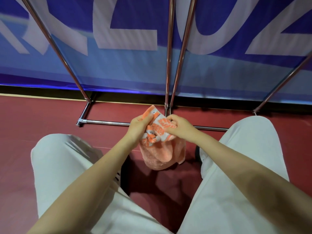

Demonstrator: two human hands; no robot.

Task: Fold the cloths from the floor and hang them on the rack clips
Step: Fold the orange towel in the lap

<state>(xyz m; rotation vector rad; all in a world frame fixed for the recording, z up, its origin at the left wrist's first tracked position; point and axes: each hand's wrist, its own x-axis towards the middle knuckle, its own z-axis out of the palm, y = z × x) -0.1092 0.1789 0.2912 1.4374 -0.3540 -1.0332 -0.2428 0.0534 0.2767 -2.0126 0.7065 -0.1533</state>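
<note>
**Squaring the cloth before the clips**

Our forearms and pale trouser legs (70, 174) fill the near part of the head view. Just beyond, our left hand (139, 128) and right hand (181, 128) both pinch the orange patterned cloth (160, 149) — fingers curled round its bunched top, the rest hanging free above the red floor (33, 124). To fold well, we judge, each hand should find a corner and draw the top edge taut first. Ahead, the chrome rack (109, 122) has its base bar close and its uprights slanting away — room lies to the left; no clips are in sight.
</note>
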